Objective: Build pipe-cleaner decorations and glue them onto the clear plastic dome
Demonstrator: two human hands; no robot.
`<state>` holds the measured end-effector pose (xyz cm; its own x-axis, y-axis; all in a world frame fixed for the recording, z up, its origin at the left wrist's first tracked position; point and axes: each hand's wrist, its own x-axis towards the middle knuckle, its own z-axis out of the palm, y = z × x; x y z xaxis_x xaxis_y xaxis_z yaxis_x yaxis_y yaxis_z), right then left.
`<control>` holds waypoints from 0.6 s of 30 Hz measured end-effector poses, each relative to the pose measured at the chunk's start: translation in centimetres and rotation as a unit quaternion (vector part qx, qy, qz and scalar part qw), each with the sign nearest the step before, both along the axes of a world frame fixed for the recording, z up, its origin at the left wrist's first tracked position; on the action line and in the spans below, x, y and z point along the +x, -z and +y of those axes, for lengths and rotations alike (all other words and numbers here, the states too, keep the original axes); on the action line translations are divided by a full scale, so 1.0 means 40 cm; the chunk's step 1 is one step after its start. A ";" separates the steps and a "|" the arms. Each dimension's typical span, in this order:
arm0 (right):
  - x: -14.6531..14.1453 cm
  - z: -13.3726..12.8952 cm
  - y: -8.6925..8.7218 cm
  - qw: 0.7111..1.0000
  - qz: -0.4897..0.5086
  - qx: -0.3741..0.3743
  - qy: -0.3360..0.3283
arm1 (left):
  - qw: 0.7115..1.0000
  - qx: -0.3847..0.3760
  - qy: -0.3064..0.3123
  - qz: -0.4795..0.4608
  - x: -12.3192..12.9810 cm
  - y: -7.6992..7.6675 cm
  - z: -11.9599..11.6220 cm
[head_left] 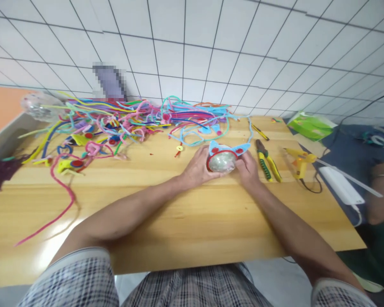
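Between my hands is a clear, shiny ball (222,163) edged with a red pipe cleaner, with light blue ear-like pieces (241,149) bearing red dots on top. My left hand (196,168) is wrapped round the ball's left side. At its right side my right hand (247,166) has its fingers closed by the base of the right ear piece. The fingertips of both hands are partly hidden behind the ball. Beyond them lie another light blue piece (208,129) and a small yellow button-like disc (179,148) on the wooden table (185,221).
Many coloured pipe cleaners (141,115) are heaped along the back left. Pliers (267,161), a yellow cutter-like tool (260,131) and a yellow glue gun (301,163) lie to the right, near a white power strip (341,185). Another person's arm (382,192) shows at the far right.
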<state>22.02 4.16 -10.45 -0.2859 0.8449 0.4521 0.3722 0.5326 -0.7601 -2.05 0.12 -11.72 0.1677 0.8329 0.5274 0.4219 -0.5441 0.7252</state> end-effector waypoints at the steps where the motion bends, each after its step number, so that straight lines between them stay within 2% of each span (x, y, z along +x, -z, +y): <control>1: -0.001 -0.001 0.000 1.000 -0.003 0.016 0.011 | 1.000 -0.003 0.007 0.000 0.002 -0.006 -0.003; 4: -0.004 -0.004 0.002 0.999 0.004 0.033 0.018 | 0.999 0.006 0.033 -0.011 0.009 -0.026 -0.016; 7: -0.010 -0.009 0.005 0.999 0.008 0.019 0.025 | 0.998 0.002 0.050 -0.026 0.005 -0.032 -0.020; 10: -0.018 -0.013 0.011 0.998 0.044 -0.005 0.045 | 0.996 -0.060 -0.021 -0.066 -0.022 -0.022 0.001; 13: -0.025 -0.011 0.015 0.991 0.104 -0.026 0.075 | 0.972 -0.124 -0.106 -0.170 -0.064 -0.013 0.049; 15: -0.028 -0.006 0.015 0.986 0.126 -0.050 0.096 | 0.952 -0.126 -0.113 -0.254 -0.086 -0.012 0.081; 18: -0.028 0.006 0.015 0.983 0.126 -0.079 0.109 | 0.943 -0.133 -0.107 -0.286 -0.099 -0.008 0.104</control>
